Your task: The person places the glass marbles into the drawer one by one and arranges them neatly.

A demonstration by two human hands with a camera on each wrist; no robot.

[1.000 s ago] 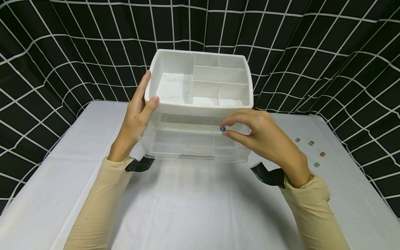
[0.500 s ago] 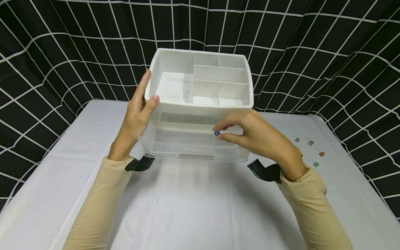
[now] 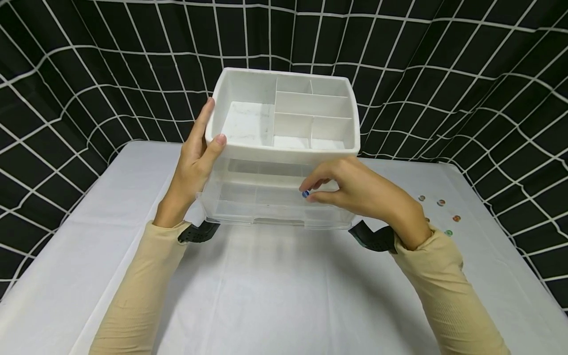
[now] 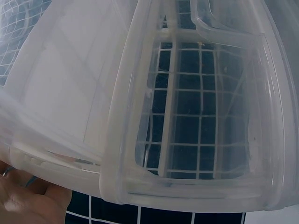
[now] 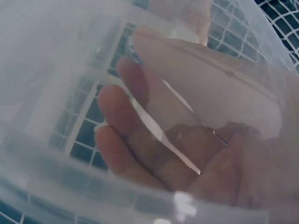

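Observation:
A white organizer box (image 3: 284, 154) with a divided top tray stands at the back middle, its clear drawer (image 3: 230, 215) pulled out toward me. At the box's left side my left hand (image 3: 192, 165) holds on, thumb over the front rim and fingers along the side wall. Thumb and index finger of my right hand (image 3: 361, 185) pinch a small blue marble (image 3: 305, 194) low over the drawer. In the right wrist view, that hand (image 5: 187, 144) shows blurred through the drawer's clear plastic. The left wrist view shows the drawer (image 4: 196, 186) close up.
Several small marbles lie on the white tablecloth at the right, among them a green one (image 3: 448, 232) and an orange one (image 3: 456, 218). Black cloth (image 3: 284, 34) with a white grid hangs behind and around the table.
My right hand has moved left and slightly down with the blue marble, farther over the drawer. My left hand and the box have hardly moved.

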